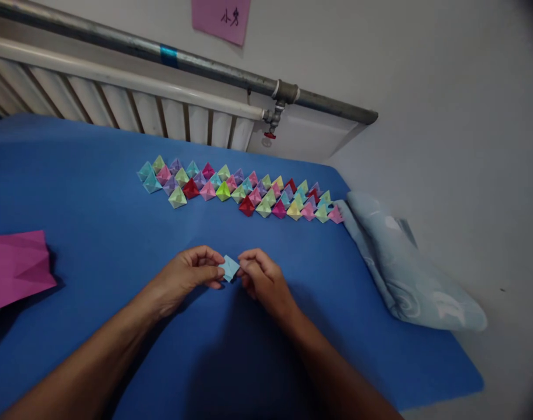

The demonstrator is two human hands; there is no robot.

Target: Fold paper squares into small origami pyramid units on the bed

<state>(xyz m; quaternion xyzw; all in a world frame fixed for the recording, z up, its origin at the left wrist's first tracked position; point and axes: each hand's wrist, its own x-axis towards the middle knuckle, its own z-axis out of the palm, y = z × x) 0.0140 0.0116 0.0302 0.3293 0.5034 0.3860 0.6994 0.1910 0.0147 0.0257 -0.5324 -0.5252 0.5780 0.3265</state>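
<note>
Both hands, left hand [192, 273] and right hand [260, 274], pinch a half-folded light-blue paper piece [228, 268]; dozens of finished folded pieces [244, 189] line the blue table [95, 192] at twelve o'clock.

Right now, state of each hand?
Left hand: closed, pinching the blue paper piece.
Right hand: closed, pinching the same piece from the other side.

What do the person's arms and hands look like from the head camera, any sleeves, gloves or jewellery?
Both forearms are bare up to the bottom edge of the picture: no sleeves show. The left hand and right hand are bare too, with no gloves. No watch, bracelet or ring can be seen on either wrist or on the fingers, and there are no visible markings.
</note>
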